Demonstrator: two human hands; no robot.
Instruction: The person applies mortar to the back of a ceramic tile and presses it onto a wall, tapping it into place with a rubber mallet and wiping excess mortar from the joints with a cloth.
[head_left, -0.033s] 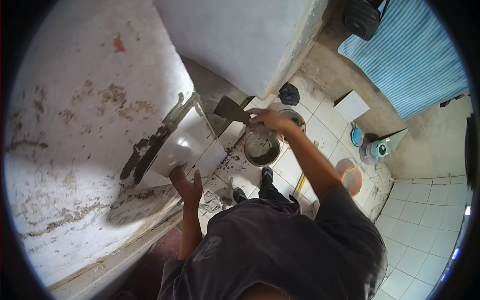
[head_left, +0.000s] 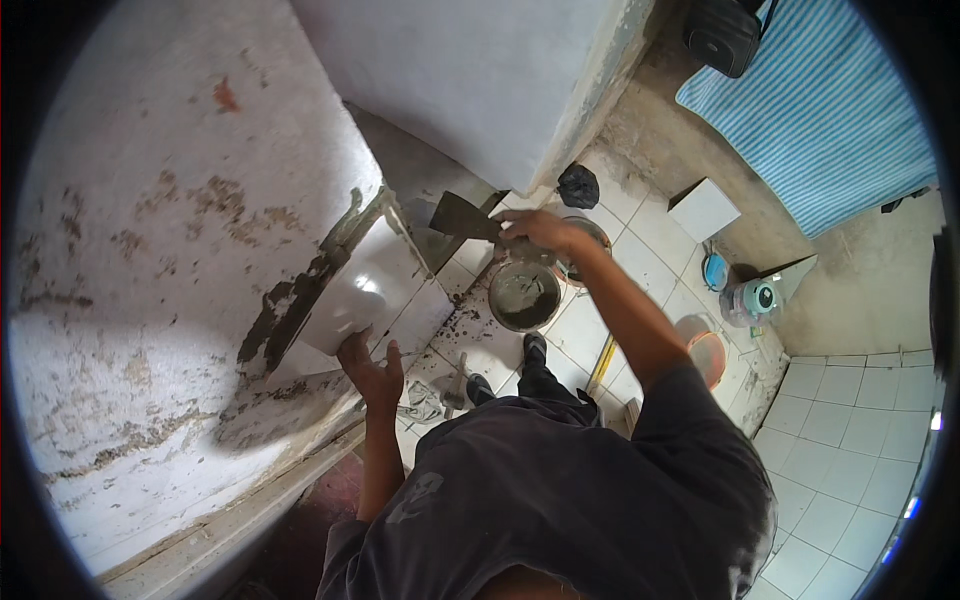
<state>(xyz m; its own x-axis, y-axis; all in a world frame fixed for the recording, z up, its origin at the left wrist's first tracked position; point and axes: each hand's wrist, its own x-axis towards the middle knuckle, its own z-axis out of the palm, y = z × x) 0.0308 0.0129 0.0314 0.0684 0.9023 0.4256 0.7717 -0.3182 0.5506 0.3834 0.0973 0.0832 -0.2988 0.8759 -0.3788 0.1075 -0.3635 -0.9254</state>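
My left hand (head_left: 372,372) rests its stretched fingers on the lower part of a glossy white wall tile (head_left: 368,285), the thumb held apart. Grey mortar (head_left: 300,300) borders the tile along its upper left side. In front of me, above the buckets, my right hand (head_left: 540,232) is closed round the handle of a putty knife (head_left: 465,217). Its broad, mortar-coated blade points left, towards the tile, without touching it. Below that hand stands a round bucket (head_left: 525,297) with wet grey mortar inside. A second bucket (head_left: 588,240) is partly hidden behind the hand and forearm.
Mortar crumbs dot the tiled floor (head_left: 480,345) near my feet. A yellow level-like bar (head_left: 603,362) lies to the right. Farther right are an orange bucket (head_left: 708,358), a clear jug with a teal lid (head_left: 748,300), and a loose white tile (head_left: 704,210) against the wall.
My right hand with the putty knife has shifted very slightly upward in the picture. My left hand stays on the tile.
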